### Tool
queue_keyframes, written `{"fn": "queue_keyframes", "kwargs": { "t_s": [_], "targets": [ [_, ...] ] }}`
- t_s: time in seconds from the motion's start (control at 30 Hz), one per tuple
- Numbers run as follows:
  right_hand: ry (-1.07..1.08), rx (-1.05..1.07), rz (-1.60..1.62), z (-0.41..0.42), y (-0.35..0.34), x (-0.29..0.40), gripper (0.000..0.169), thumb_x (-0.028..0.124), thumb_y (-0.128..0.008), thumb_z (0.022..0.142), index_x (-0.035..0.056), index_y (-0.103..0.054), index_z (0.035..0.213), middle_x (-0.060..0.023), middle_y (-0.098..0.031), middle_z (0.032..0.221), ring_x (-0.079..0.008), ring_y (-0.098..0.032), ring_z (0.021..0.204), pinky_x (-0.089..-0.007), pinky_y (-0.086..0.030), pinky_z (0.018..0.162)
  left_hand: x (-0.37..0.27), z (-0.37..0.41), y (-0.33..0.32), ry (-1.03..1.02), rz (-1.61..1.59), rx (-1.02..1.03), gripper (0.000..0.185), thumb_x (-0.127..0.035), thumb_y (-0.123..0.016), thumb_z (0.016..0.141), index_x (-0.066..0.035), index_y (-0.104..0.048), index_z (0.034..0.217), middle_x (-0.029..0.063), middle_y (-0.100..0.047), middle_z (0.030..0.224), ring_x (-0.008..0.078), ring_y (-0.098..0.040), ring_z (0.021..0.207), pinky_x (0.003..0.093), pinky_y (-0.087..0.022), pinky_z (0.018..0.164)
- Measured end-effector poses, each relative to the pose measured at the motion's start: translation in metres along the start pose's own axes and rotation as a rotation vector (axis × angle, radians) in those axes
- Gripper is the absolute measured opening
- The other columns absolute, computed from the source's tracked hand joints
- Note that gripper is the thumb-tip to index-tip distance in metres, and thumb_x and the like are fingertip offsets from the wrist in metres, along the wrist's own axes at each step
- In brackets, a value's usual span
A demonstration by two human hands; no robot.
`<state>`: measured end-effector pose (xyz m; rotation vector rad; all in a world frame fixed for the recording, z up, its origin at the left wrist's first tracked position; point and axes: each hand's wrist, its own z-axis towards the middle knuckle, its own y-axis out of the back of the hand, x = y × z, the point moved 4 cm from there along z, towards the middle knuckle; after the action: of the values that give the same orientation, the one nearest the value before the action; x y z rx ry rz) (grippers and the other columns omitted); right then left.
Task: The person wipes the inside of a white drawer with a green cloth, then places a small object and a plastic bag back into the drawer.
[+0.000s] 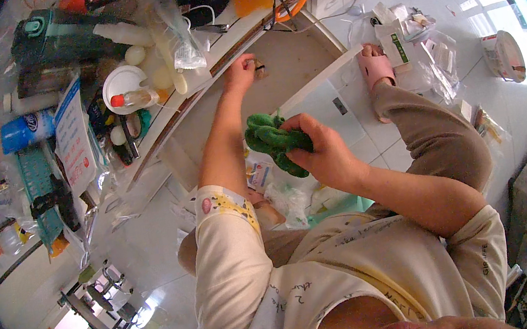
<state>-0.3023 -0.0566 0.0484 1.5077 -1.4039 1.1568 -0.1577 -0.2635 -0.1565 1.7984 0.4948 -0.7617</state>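
Observation:
In my right hand (323,152) is a bunched green fabric item (275,141), fuzzy and folded over on itself, pinched between thumb and fingers above my lap. My left hand (241,72) reaches down into a pulled-out drawer (289,55) under the desk. Its fingers are closed on a small brownish object (259,69) with a dark band, too small to name. The drawer's pale front panel (317,79) lies between my left hand and my right knee.
On the desk stand a green-lidded bottle (65,36), a white paper cup (123,88), a small red-capped bottle (135,100) and a blue can (28,130). An orange cable (298,2) hangs over the edge. Packets (397,44) and a white bucket (503,57) are on the tiled floor.

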Motion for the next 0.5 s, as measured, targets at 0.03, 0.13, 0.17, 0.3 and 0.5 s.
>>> {"fn": "queue_keyframes", "kwargs": {
  "t_s": [0.03,0.13,0.17,0.3,0.5],
  "targets": [
    [-0.017,0.015,0.001,-0.001,0.0,0.0,0.035,-0.006,-0.053,0.073,0.0029,-0.045,0.106,-0.0066,-0.052,0.091,-0.0117,-0.049,0.085,-0.026,-0.043,0.075,-0.003,0.002,-0.006,-0.027,0.051,0.033,0.037,-0.023,-0.069,0.069,-0.008,-0.058,0.101,0.0116,-0.059,0.086,0.0263,-0.058,0.082,0.0364,-0.046,0.073],
    [-0.055,-0.001,-0.007,-0.003,0.006,0.0,0.035,-0.006,-0.053,0.073,0.0028,-0.046,0.105,-0.0062,-0.051,0.09,-0.0118,-0.049,0.084,-0.0261,-0.043,0.073,-0.015,-0.005,-0.019,-0.115,0.378,-0.018,0.04,-0.024,-0.072,0.064,-0.008,-0.058,0.098,0.0129,-0.057,0.096,0.0288,-0.052,0.095,0.0394,-0.044,0.08],
    [-0.036,-0.01,0.0,-0.003,0.009,-0.002,0.035,-0.006,-0.053,0.072,0.0029,-0.046,0.105,-0.0061,-0.052,0.09,-0.0119,-0.049,0.083,-0.0262,-0.043,0.073,-0.02,-0.005,-0.023,-0.139,0.447,-0.032,0.039,-0.023,-0.073,0.063,-0.008,-0.058,0.096,0.0133,-0.056,0.098,0.0292,-0.051,0.098,0.0398,-0.043,0.081],
    [0.002,-0.016,0.007,-0.006,0.008,0.0,0.034,-0.006,-0.054,0.071,0.0036,-0.047,0.104,-0.0066,-0.052,0.087,-0.0123,-0.05,0.082,-0.0264,-0.044,0.072,-0.001,-0.002,-0.023,-0.082,0.359,-0.024,0.044,-0.018,-0.076,0.056,-0.008,-0.058,0.095,0.0122,-0.059,0.091,0.0266,-0.057,0.083,0.0355,-0.046,0.076],
    [0.103,-0.048,-0.054,-0.009,0.012,-0.002,0.037,-0.006,-0.056,0.069,0.0044,-0.047,0.103,-0.0102,-0.055,0.088,-0.016,-0.053,0.082,-0.0278,-0.044,0.073,-0.03,-0.04,0.008,0.149,-0.334,0.029,0.04,-0.008,-0.072,0.061,-0.004,-0.055,0.098,0.0063,-0.058,0.086,0.0184,-0.058,0.078,0.029,-0.048,0.072]
  ]
}}
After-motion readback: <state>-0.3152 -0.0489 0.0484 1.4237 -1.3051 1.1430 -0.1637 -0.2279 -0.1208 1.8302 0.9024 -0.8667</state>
